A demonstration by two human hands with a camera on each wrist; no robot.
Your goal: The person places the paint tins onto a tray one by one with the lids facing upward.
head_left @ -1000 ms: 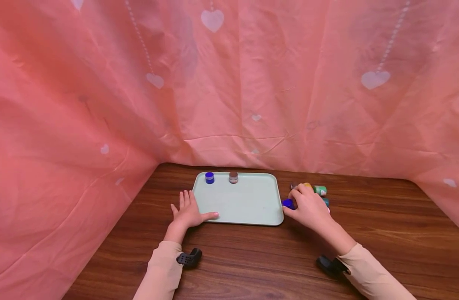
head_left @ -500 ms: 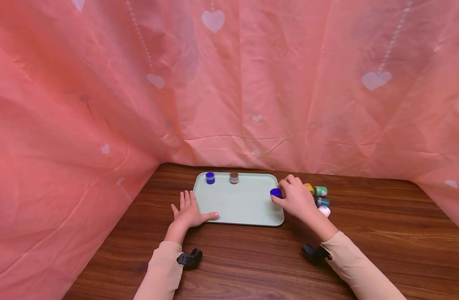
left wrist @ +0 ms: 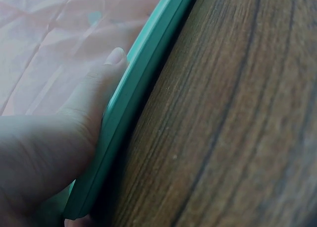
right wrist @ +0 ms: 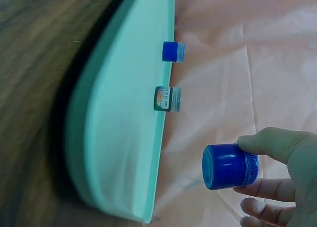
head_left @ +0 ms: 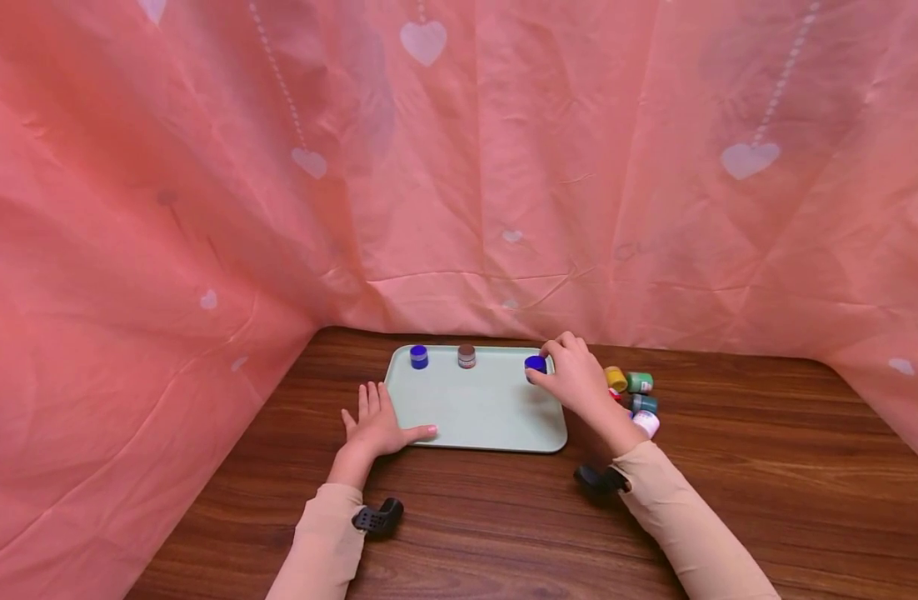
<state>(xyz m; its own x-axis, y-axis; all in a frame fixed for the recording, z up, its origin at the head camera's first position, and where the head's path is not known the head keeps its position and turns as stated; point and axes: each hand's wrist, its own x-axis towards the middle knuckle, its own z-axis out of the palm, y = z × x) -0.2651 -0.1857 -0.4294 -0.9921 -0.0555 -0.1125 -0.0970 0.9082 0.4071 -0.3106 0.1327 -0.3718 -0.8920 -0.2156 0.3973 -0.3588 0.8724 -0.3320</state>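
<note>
My right hand (head_left: 576,379) pinches a blue paint jar (right wrist: 225,166) between thumb and fingers, above the far right corner of the pale green tray (head_left: 489,417). In the right wrist view the jar hangs apart from the tray surface. My left hand (head_left: 375,425) lies at the tray's near left corner with fingers spread, its thumb (left wrist: 91,90) over the rim. Along the tray's far edge stand another blue paint jar (head_left: 419,357), at the left, and a brown paint jar (head_left: 466,357) near the middle.
Right of the tray several paint jars lie close together on the wooden table (head_left: 474,517): a yellow jar (head_left: 616,379), a green jar (head_left: 640,382), a teal jar (head_left: 645,403) and a white jar (head_left: 646,422). A pink curtain (head_left: 489,208) hangs behind the table.
My right hand has carried the blue paint jar from the group at the right over the tray's right edge to its far right corner. The left hand has stayed in place.
</note>
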